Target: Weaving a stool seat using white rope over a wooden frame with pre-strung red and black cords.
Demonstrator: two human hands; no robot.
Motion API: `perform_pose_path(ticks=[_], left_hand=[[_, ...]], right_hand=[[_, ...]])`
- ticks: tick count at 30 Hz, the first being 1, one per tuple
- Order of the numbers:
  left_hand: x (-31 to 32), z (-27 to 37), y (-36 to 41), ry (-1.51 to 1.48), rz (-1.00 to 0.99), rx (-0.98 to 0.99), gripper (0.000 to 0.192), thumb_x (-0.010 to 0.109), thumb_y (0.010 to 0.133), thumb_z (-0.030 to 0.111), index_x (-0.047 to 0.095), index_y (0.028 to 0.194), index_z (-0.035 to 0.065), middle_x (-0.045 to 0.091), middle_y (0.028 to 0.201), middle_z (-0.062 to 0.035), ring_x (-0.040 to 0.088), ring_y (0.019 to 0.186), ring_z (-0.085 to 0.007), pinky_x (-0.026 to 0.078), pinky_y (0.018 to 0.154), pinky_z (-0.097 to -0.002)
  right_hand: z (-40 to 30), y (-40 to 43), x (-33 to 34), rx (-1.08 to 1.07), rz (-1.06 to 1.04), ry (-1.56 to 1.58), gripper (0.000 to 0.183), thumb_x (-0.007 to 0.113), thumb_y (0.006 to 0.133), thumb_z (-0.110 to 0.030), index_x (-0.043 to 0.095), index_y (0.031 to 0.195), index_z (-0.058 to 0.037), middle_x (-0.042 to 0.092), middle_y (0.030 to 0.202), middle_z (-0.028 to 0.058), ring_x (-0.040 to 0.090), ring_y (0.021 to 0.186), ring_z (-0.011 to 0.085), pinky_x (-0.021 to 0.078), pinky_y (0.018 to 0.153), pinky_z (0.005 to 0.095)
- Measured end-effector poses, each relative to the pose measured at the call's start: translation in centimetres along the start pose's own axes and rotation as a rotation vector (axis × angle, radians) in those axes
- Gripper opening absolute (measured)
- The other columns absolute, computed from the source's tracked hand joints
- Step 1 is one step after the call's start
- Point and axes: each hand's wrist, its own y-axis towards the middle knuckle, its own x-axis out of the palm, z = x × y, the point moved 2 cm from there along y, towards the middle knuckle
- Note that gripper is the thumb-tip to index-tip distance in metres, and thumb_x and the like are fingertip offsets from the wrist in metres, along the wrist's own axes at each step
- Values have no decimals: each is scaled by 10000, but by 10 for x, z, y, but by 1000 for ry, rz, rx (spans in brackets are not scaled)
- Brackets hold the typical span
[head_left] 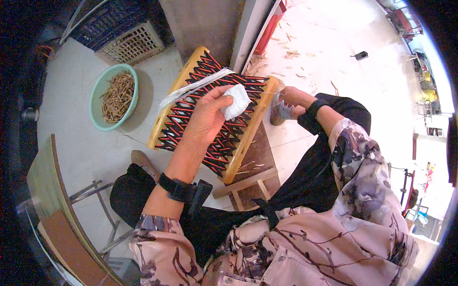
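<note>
My left hand (211, 111) pinches a folded white cloth-like pad (237, 102) between thumb and fingers. It is above a folding stool's seat (218, 125) laced with black and red cord between two yellow wooden rails. Off to the right, beyond the near rail, my right hand (295, 96) grips the end of a thin pale strand (269, 93), which runs taut toward the pad. Whether a needle is on it is too small to tell. Across the far part of the lacing lies a bundle of white strands (200, 85).
A mint-green basin (93, 111) of short brown sticks (118, 96) stands on the floor at left, near a plastic crate (132, 43). A low wooden stool (250, 182) sits between my legs. Wood scraps (292, 54) and a small black object (360, 55) lie on the floor beyond.
</note>
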Motion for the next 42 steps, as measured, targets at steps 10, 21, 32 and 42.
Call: perform_pose_path(ticks=[10,21,32,42], left_hand=[[-41,71,-49,-249,160,365,276,524,712,-18,481,984,-34,535,987,-108,511,942,-217,415,844,-342],[-87,86,-91,-326,453,218,301,545,732,50,469,1024,31,514,1026,-105,484,950,-256,402,802,-401],[-108,130,-142,-294,412,545,290,533,704,-21,493,991,-4,545,968,-97,530,901,-219,435,785,-355],[-100,140,-165,-251,439,570,327,538,743,41,460,1060,25,513,1050,-110,493,971,-244,432,795,-367]], right_hand=[[-69,-74,73,-545,77,-793,169,501,668,-124,543,796,-22,560,703,122,559,659,292,447,575,363],[-186,-139,199,-1087,-134,-742,195,530,613,-117,556,752,16,553,666,152,547,610,310,436,526,396],[-321,-97,265,-1571,146,-597,320,424,732,-180,481,1031,-82,372,1198,148,278,1142,330,205,899,521],[-413,-57,254,-1529,603,-715,375,325,845,-220,324,1212,-145,285,1289,64,210,1209,214,124,1014,334]])
